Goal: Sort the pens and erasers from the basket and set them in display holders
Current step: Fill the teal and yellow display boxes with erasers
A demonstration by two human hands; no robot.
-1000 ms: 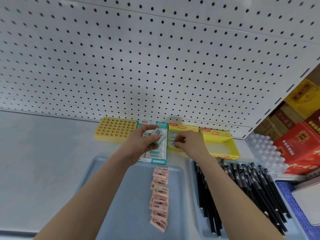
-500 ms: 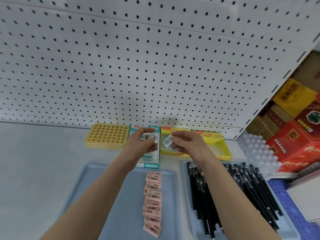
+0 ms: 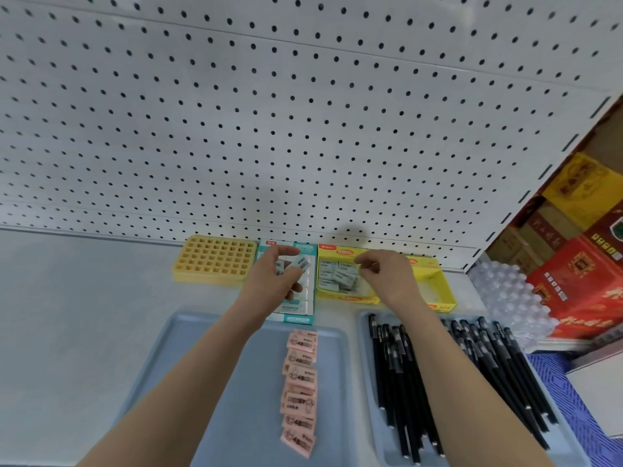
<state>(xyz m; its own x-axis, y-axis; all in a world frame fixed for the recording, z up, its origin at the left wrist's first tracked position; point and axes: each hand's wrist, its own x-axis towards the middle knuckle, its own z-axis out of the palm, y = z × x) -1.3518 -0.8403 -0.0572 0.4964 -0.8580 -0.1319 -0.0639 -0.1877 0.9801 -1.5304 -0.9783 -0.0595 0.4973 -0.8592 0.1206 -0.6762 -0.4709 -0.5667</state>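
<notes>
Left grip [image 3: 269, 281] pinches white erasers [image 3: 300, 263] over teal box [image 3: 296, 319]; right grip [image 3: 384, 278] curls over yellow box [image 3: 337, 252], seemingly empty.

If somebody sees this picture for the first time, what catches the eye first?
The two hands at the back: the left hand holds small white erasers above a teal box, and the right hand hovers over a yellow box of similar erasers. Nearer, a column of pink erasers lies on a grey tray, and black pens lie in the tray to its right.
</notes>
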